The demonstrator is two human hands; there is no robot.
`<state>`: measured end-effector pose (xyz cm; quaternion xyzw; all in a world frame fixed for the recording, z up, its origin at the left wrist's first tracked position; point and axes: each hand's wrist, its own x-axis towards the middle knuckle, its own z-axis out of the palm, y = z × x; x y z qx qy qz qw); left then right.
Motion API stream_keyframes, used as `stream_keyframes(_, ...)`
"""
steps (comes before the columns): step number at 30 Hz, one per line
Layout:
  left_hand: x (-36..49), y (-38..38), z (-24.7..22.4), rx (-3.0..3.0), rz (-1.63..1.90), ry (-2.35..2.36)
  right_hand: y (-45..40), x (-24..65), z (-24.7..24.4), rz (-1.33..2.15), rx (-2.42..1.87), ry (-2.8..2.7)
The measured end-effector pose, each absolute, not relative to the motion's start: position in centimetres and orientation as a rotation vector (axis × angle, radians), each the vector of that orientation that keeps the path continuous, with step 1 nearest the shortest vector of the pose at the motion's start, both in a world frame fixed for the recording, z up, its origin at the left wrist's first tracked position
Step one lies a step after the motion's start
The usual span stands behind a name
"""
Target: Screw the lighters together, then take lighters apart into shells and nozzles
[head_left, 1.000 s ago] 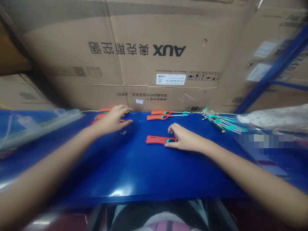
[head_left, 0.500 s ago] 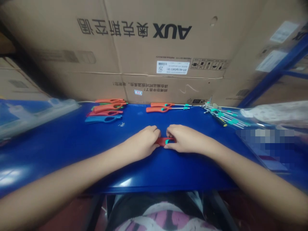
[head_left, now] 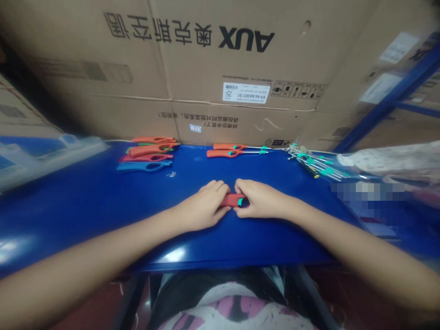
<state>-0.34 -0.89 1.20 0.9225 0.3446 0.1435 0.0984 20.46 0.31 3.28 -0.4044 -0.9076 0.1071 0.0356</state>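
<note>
Between my hands, just above or on the blue table [head_left: 137,238], is a red lighter handle [head_left: 231,200] with a green trigger. My left hand [head_left: 205,205] is closed around its left end. My right hand [head_left: 258,199] grips the other end, thumb and fingers on either side of the trigger loop. Whether a metal rod sticks out at that end is hidden by my right hand. Beyond my hands lie two orange gas lighters [head_left: 223,154] with metal rods and green triggers.
Orange, green, red and blue handles [head_left: 146,166] lie in a pile at the back left. At the back right are metal rods with green parts [head_left: 325,166] and a yellow-black screwdriver [head_left: 313,172]. A large cardboard box [head_left: 192,68] stands behind; a clear plastic tray [head_left: 51,158] sits left.
My right hand has shifted slightly left along the red handle, closer to my left hand. Both hands still hold it. The whole view has shifted a little.
</note>
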Motion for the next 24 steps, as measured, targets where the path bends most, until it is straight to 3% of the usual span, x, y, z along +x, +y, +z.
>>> stream_keyframes(5, -0.7, 0.5, -0.1, 2.774, 0.524, 0.885, 1.6, 22.1, 1.3, 0.340, -1.089, -2.562)
stream_keyframes(12, -1.0, 2.0, -0.4, 2.657, 0.671, 0.845, 3.2, 23.1, 1.5, 0.576, -1.327, -2.318)
stream_keyframes(21, -0.2, 1.4, 0.2, 2.881, 0.546, 1.026, 2.1, 22.3, 2.0, 0.479, -1.311, -2.428)
stream_keyframes(24, -0.3, 1.5, 0.1, 2.849, 0.561, 0.996, 1.8, 22.4, 2.4, 0.659, -1.280, -2.392)
